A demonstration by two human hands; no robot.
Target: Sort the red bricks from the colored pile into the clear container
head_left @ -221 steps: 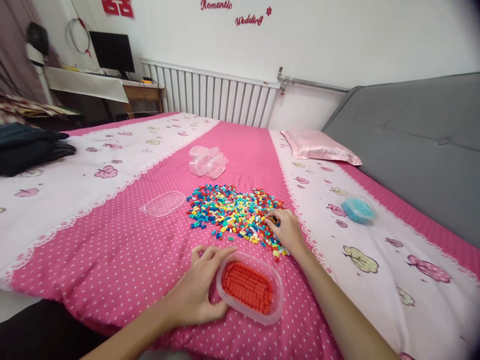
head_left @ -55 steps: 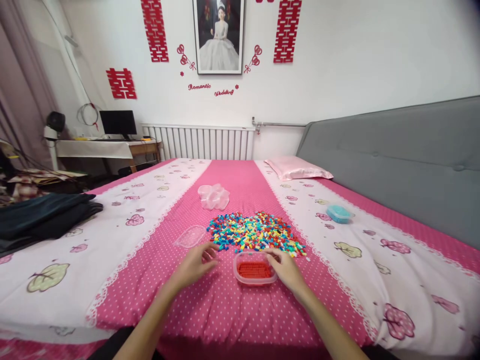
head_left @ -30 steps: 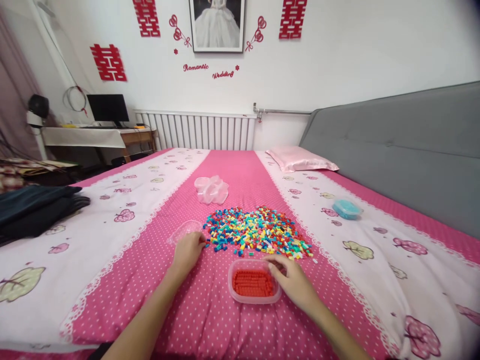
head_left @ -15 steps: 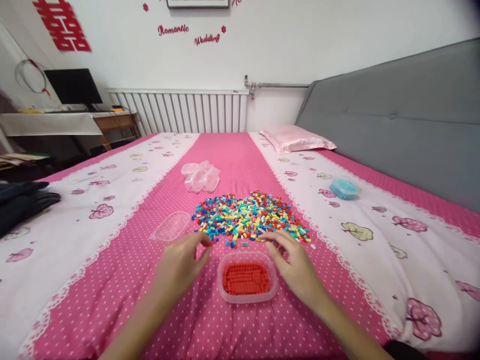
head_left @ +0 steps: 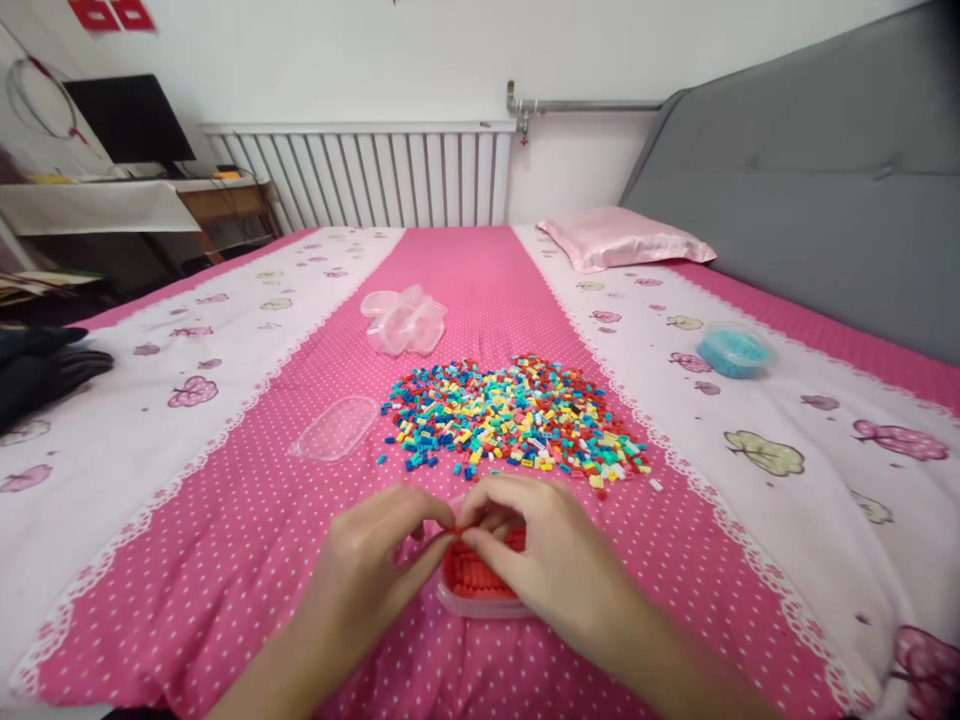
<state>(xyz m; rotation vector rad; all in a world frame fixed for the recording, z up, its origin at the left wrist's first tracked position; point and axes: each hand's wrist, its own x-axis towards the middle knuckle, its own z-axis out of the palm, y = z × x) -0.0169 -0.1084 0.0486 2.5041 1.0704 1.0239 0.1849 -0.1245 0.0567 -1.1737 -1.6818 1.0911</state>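
Note:
My left hand (head_left: 375, 560) and my right hand (head_left: 551, 550) meet fingertip to fingertip above a clear plastic container (head_left: 484, 607). Thumb and forefinger of each are pinched on small red toy bricks (head_left: 454, 531), mostly covered by the fingers. Inside the container, red bricks (head_left: 474, 577) lie in neat rows, partly hidden behind my right hand. Just beyond the hands spreads a pile of small multicoloured toy bricks (head_left: 510, 415), in blue, red, yellow, green and white.
A clear lid (head_left: 337, 428) lies left of the pile, and several stacked clear containers (head_left: 406, 320) stand behind it. At right is a container of light blue pieces (head_left: 733, 352). A pink pillow (head_left: 626, 238) rests near the grey headboard (head_left: 810, 180); dark gloves (head_left: 52, 370) lie far left.
Both hands have moved inward from the pile's near edge and come together over the container with red bricks. The camera view has tilted down slightly.

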